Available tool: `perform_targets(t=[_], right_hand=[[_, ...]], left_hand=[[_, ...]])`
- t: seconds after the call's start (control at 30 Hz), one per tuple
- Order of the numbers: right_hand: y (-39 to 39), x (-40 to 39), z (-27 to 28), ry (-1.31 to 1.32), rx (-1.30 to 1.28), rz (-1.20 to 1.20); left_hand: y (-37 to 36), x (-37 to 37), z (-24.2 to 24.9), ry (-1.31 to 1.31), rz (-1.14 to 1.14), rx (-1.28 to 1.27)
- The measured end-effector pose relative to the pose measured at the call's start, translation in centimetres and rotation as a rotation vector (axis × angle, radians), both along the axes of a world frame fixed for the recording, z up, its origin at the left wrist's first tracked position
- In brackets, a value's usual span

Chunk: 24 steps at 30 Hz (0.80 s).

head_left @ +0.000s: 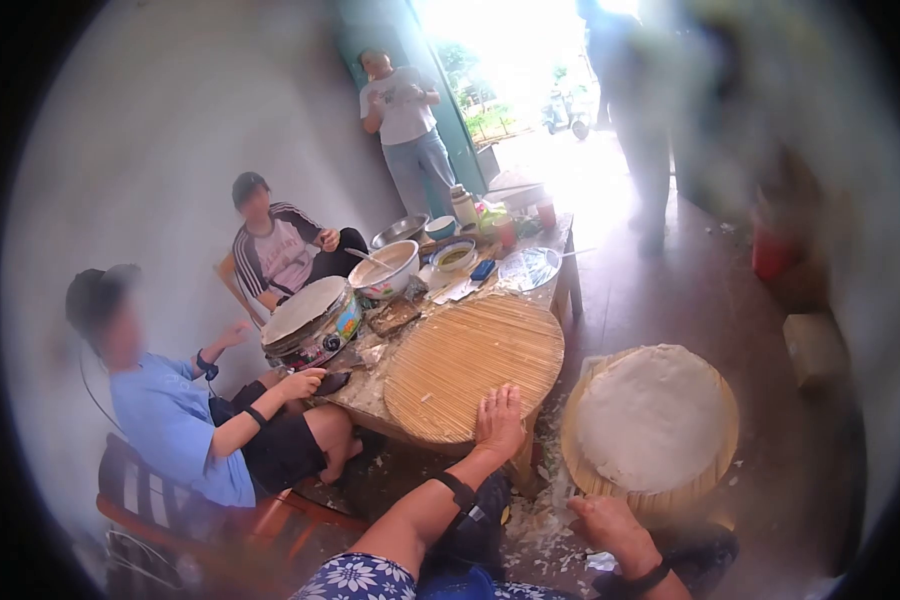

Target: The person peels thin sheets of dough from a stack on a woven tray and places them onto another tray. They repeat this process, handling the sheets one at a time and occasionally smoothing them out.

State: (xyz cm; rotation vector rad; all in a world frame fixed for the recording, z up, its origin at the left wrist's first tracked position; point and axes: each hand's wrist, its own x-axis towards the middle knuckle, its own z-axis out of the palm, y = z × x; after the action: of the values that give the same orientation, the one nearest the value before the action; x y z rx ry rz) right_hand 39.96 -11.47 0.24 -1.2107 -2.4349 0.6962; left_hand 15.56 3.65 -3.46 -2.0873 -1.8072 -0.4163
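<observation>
My left hand (500,420) lies with its fingers stretched out on the near right edge of a round slatted mat (475,365) on the table. To the right, my right hand (610,525) is closed, its fingers curled, just below a second round mat (727,425); whatever it may hold is too small to make out. On that second mat lies a large, pale, flat round sheet (655,418). A small pale scrap (426,398) rests on the slatted mat.
The table (370,395) also bears a stacked round drum (315,325), a basin with a spoon (385,270), a metal bowl (400,231), a fan (530,268) and a thermos (464,207). Two people sit at the left; another stands by the door. A blurred figure (645,120) stands right.
</observation>
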Motion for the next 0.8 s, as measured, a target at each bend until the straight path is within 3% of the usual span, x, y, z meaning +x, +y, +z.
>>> perform_targets(t=[0.8], right_hand=[[0.2, -0.3, -0.7, 0.038, 0.009, -0.003]], left_hand=[[-0.2, 0.0, 0.2, 0.026, -0.006, -0.025]])
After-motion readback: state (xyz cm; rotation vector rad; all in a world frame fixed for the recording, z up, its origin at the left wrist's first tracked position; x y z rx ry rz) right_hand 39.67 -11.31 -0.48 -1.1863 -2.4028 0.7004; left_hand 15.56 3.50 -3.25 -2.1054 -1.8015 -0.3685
